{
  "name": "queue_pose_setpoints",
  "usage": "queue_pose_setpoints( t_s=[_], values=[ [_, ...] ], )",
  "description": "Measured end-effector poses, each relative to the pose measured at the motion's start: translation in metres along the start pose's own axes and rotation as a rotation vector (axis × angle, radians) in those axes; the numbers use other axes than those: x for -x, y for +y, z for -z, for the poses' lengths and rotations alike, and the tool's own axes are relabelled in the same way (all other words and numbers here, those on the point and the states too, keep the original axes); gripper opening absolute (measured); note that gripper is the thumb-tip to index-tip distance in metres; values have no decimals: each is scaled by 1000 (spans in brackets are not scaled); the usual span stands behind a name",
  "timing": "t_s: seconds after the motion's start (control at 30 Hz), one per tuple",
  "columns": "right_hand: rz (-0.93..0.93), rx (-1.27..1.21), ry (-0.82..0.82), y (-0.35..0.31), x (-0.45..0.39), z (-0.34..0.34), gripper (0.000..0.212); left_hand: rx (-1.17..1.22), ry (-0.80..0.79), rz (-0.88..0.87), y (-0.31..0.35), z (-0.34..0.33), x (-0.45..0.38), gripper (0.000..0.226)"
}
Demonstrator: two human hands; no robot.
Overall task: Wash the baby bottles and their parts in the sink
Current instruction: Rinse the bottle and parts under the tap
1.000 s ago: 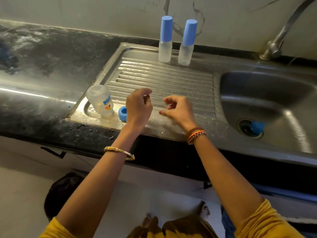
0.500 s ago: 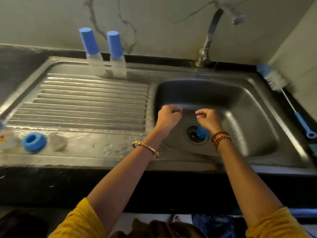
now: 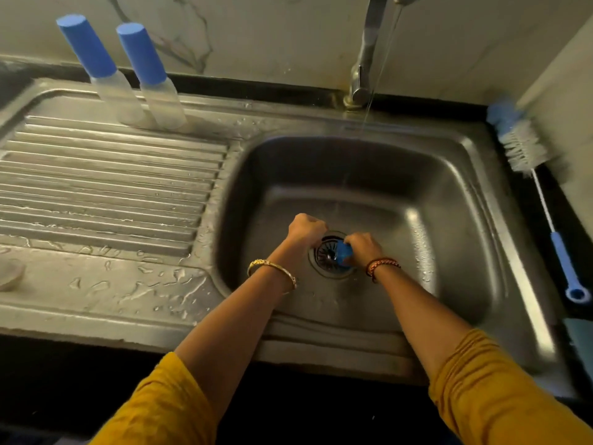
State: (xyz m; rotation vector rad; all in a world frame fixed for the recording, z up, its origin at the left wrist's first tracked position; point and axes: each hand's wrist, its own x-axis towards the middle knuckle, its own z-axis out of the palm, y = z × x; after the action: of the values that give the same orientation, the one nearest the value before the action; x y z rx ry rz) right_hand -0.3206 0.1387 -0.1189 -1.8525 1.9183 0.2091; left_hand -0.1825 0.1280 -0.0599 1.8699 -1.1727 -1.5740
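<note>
Both my hands are down in the steel sink basin (image 3: 442,239), over the drain (image 3: 325,256). My right hand (image 3: 362,245) grips a small blue bottle part (image 3: 342,252) lying on the drain. My left hand (image 3: 305,231) is a curled fist just left of it; whether it holds anything is hidden. Two clear baby bottles with tall blue caps, the left bottle (image 3: 109,78) and the right bottle (image 3: 154,81), stand at the back of the drainboard. A thin stream of water (image 3: 380,69) runs from the tap (image 3: 364,62) into the basin.
The wet ribbed drainboard (image 3: 106,184) spreads to the left, with a pale round part (image 3: 9,273) at its left edge. A blue-handled bottle brush (image 3: 542,194) lies on the black counter right of the sink, against the wall. A teal object (image 3: 580,342) sits at the right edge.
Both hands went deeper into the basin. My right hand closed round the blue part on the drain. Water now runs from the tap. The view shifted right and closer.
</note>
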Motion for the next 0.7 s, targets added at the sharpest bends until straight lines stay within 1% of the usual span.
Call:
queue_pose_setpoints(
  t_s=[0.07,0.1,0.13,0.17,0.2,0.23,0.27,0.3,0.33,0.37,0.4,0.43,0.47,0.5,0.57,0.6,0.67,0.7],
  values=[
    [35,12,41,1,-5,6,33,14,25,2,5,-2,-9,18],
    [63,-4,99,2,-8,15,29,39,46,-9,7,-3,-13,17],
    [89,-47,202,2,-12,26,27,69,77,-28,11,-3,-18,15],
    [106,-105,357,1,-15,39,27,99,115,-53,15,-2,-23,15],
    [122,-144,560,-3,-16,53,26,126,155,-82,18,-1,-26,16],
    [140,-162,730,-5,-18,66,24,144,195,-109,24,0,-30,19],
    [170,-129,793,-8,-20,76,22,149,234,-131,28,1,-32,21],
    [203,-57,756,-8,-24,84,23,151,263,-152,34,1,-36,24],
    [223,22,669,-8,-26,90,24,165,278,-168,40,1,-39,24],
    [229,50,599,-11,-26,92,26,195,277,-178,44,2,-39,24],
    [252,25,647,-13,-26,95,26,226,267,-183,49,2,-41,25],
    [257,-34,753,-14,-26,97,25,256,257,-186,53,1,-43,25],
    [264,-93,826,-16,-27,99,24,288,251,-190,58,1,-46,26],
    [277,-73,813,-20,-28,102,23,325,244,-191,63,1,-49,26],
    [298,9,692,-25,-28,103,25,410,225,-179,68,0,-50,25],
    [289,-27,693,-26,-28,106,26,453,212,-170,69,0,-50,26],
    [257,-192,847,-26,-25,116,21,519,178,-163,72,0,-52,26],
    [252,-219,897,-26,-23,119,20,542,163,-165,73,0,-51,27]
  ],
)
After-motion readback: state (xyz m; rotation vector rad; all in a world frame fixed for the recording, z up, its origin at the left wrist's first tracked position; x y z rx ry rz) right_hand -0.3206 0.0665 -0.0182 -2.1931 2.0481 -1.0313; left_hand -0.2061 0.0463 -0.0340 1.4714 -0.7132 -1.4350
